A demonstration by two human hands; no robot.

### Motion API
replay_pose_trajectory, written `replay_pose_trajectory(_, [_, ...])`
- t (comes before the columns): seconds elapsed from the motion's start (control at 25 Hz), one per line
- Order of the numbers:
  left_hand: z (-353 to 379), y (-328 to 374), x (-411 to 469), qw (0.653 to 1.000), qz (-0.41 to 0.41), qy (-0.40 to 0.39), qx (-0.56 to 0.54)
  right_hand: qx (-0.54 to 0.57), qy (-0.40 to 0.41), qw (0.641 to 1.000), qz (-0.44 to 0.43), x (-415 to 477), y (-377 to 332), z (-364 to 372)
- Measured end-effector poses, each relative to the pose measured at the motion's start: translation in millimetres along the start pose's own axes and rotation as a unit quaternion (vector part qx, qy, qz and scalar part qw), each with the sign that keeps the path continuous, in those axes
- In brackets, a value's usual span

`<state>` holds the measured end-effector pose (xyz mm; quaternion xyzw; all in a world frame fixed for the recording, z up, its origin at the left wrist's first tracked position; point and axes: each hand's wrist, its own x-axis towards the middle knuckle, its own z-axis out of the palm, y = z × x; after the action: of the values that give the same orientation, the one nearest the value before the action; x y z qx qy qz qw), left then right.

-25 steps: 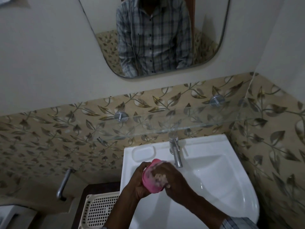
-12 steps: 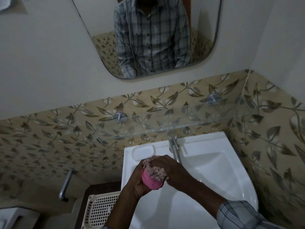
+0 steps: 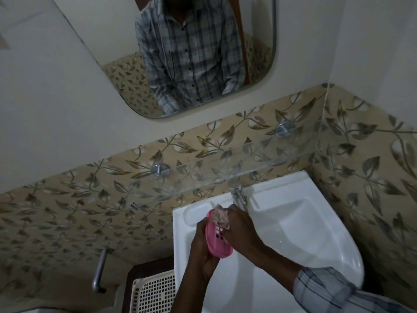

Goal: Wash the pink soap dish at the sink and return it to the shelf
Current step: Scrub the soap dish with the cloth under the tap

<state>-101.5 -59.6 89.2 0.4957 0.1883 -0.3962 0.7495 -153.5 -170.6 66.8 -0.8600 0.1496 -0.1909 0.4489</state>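
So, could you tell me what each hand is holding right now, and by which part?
The left hand holds the pink soap dish by its left edge and underside; the right hand presses a scrubbing cloth against its upper end.

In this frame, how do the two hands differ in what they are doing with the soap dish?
The left hand grips the pink soap dish from below and behind, holding it tilted; the right hand holds no dish, pressing a pale scrubbing cloth against the dish's upper end. The left forearm is bare; the right shows a plaid sleeve. Both work over the white sink.
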Motion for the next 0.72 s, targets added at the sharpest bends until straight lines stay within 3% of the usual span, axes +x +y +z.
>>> replay_pose_trajectory(0.12, [-4,21,1,0.994,-0.105,-0.012,-0.007,0.005,-0.068,0.959,-0.276,-23,24,-5])
replay_pose_trajectory(0.16, [-4,23,-1,0.991,-0.134,-0.026,0.005,-0.012,-0.073,0.948,-0.31,-19,33,-13])
replay_pose_trajectory(0.28, [2,21,-6,0.985,-0.161,-0.063,0.017,-0.044,-0.058,0.957,-0.282,-5,36,-23])
replay_pose_trajectory(0.36, [3,18,-4,0.982,-0.176,-0.071,0.0,-0.063,-0.097,0.935,-0.334,-4,38,-21])
replay_pose_trajectory(0.48, [3,17,6,0.98,-0.19,-0.061,-0.001,-0.043,-0.044,0.962,-0.264,-5,39,-20])
replay_pose_trajectory(0.6, [4,20,8,0.978,-0.185,-0.086,-0.036,-0.017,-0.079,0.946,-0.313,-6,34,-12])
replay_pose_trajectory(0.72, [4,20,8,0.982,-0.178,-0.057,0.0,-0.048,-0.047,0.973,-0.219,-2,49,-22])
